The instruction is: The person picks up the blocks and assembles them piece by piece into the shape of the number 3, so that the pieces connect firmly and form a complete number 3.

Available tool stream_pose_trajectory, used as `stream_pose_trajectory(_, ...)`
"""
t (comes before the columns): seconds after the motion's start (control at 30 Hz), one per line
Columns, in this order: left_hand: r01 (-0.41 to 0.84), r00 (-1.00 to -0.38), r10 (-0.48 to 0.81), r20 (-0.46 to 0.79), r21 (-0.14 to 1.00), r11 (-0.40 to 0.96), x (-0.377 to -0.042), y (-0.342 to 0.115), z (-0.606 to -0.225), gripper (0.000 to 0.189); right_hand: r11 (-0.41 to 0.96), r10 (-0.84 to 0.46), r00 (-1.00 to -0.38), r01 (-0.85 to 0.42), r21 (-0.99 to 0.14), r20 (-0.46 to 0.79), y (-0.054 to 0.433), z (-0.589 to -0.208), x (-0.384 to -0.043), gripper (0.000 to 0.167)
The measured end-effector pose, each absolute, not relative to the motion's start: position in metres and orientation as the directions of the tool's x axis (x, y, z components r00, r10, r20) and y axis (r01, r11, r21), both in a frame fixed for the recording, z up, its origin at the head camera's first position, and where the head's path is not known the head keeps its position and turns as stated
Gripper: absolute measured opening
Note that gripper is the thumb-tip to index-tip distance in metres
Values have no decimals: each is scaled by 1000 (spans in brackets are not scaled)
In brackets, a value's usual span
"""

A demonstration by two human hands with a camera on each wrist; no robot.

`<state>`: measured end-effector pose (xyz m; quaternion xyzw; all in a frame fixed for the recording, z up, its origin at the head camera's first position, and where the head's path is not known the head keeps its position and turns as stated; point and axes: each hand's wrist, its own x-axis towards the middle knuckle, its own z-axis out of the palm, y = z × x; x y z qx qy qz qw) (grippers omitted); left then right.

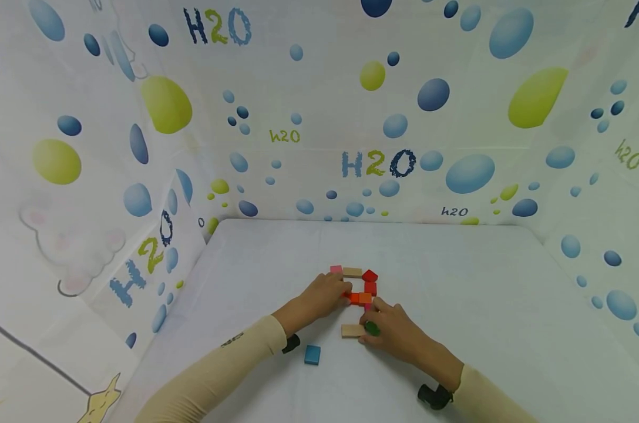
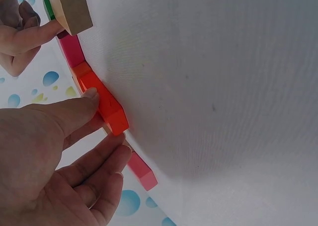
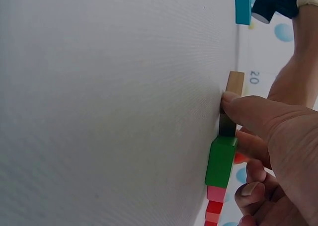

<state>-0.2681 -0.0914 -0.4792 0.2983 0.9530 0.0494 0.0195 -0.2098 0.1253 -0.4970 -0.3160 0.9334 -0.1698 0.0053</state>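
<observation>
Small coloured blocks form an outline on a white surface. My left hand (image 1: 327, 294) pinches an orange-red block (image 2: 110, 107) with the thumb on its near side and fingertips at its end. Beside it sits another orange block (image 1: 365, 298). My right hand (image 1: 396, 332) pinches a wooden block (image 3: 235, 82) at one end, which looks dark by the thumb. Next to that end is a green block (image 3: 221, 161), partly hidden by the right hand in the head view. A pink block (image 3: 216, 193) lies just beyond the green one.
Farther back are a pink block (image 1: 336, 269), a second wooden block (image 1: 352, 272), a red pentagonal block (image 1: 369, 275) and a red block (image 1: 370, 288). A blue block (image 1: 312, 355) lies apart, nearer the front. A patterned cloth (image 1: 319, 88) stands behind the surface.
</observation>
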Motion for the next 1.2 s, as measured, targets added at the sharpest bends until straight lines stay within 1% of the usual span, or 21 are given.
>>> stream_pose_trajectory(0.33, 572, -818, 575, -7, 85, 815, -269, -92, -481, 21, 757, -578, -812, -572, -316, 85, 126, -497, -209, 32)
stream_pose_trajectory(0.5, 567, -821, 570, -12, 94, 819, -269, -91, -482, 22, 759, -575, -814, -569, -317, 84, 126, -499, -210, 32)
stream_pose_trajectory(0.7, 565, -822, 569, -12, 101, 819, -271, -91, -484, 21, 763, -573, -811, -580, -286, 114, 130, -492, -208, 39)
stream_pose_trajectory(0.77, 570, -819, 573, -5, 101, 815, -271, -91, -484, 20, 776, -555, -823, -565, -280, 121, 134, -487, -208, 44)
stream_pose_trajectory(0.9, 575, -817, 577, 1, 96, 813, -271, -91, -483, 19, 819, -488, -867, -495, -289, 100, 145, -481, -209, 48)
stream_pose_trajectory(1.0, 573, -818, 576, -1, 92, 814, -270, -91, -481, 20, 834, -460, -886, -456, -309, 66, 151, -482, -209, 45)
stream_pose_trajectory(1.2, 570, -820, 573, -8, 87, 817, -267, -91, -478, 20, 839, -454, -891, -427, -337, 0, 154, -489, -208, 38)
